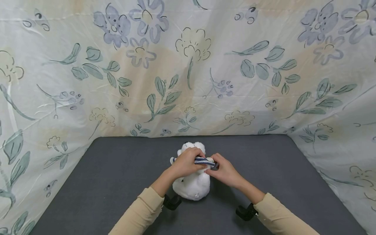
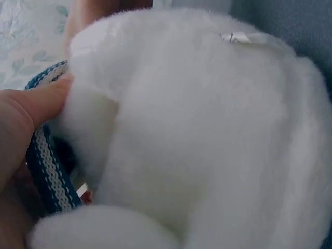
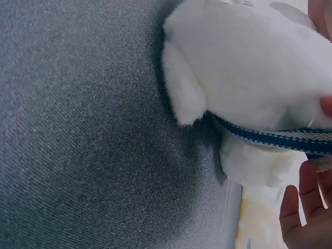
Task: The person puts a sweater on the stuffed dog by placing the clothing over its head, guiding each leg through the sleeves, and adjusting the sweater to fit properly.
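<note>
A white plush toy [image 1: 192,186] sits upright on the grey table, its head partly covered by my hands. Round its neck runs a blue-and-white woven strap [image 1: 202,160], which also shows across the white fur in the right wrist view. My left hand [image 1: 188,162] lies over the toy's neck and grips the strap. In the left wrist view a thumb [image 2: 46,101] presses on the blue-and-white strap [image 2: 47,161]. At the toy's right side my right hand [image 1: 224,169] pinches the strap's end. The toy's front is mostly hidden.
The dark grey tabletop [image 1: 123,173] spreads round the toy. A flower-patterned curtain [image 1: 188,71] hangs behind and along both sides. Black wrist devices [image 1: 246,212] sit below both sleeves. A small white tag [image 2: 236,37] sticks out of the fur.
</note>
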Demonstrator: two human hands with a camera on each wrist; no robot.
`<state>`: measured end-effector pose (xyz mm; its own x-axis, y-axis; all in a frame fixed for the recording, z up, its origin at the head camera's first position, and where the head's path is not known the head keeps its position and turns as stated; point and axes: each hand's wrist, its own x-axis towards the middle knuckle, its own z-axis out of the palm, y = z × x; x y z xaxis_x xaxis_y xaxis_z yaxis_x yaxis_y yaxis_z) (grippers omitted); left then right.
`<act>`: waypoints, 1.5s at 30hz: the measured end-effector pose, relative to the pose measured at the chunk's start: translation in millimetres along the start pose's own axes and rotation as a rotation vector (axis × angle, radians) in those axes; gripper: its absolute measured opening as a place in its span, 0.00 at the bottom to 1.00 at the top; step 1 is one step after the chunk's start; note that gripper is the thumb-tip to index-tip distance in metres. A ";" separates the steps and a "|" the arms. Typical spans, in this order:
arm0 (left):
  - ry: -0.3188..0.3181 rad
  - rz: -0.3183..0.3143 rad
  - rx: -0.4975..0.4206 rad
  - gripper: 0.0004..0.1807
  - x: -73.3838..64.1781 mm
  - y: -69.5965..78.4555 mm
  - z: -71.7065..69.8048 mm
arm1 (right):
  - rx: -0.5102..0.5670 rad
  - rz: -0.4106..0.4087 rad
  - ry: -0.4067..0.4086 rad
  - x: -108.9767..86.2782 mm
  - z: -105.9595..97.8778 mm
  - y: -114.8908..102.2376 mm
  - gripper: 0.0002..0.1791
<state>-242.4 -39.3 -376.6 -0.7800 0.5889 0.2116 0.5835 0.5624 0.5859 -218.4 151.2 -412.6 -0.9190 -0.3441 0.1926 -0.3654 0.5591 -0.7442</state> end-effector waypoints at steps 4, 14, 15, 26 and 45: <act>0.026 -0.037 0.001 0.11 1.2 2.2 1.6 | -0.002 0.005 0.032 0.3 0.2 -1.8 0.11; 0.196 -0.103 0.145 0.13 1.6 6.0 11.0 | -0.035 -0.011 0.135 0.7 2.0 -3.8 0.11; 0.205 -0.102 0.155 0.13 1.6 5.8 11.5 | -0.038 -0.010 0.138 0.7 2.0 -3.9 0.11; 0.127 0.018 0.121 0.14 -6.1 -0.6 5.0 | -0.054 -0.012 0.131 -0.9 -0.3 -2.0 0.10; 0.133 0.005 0.181 0.20 -8.2 -3.0 8.5 | -0.157 -0.090 0.135 -9.2 -6.3 -6.0 0.11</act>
<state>-235.9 -41.0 -386.8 -0.7932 0.5169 0.3219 0.6088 0.6621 0.4369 -208.7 155.7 -405.9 -0.8892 -0.2998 0.3457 -0.4559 0.6451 -0.6133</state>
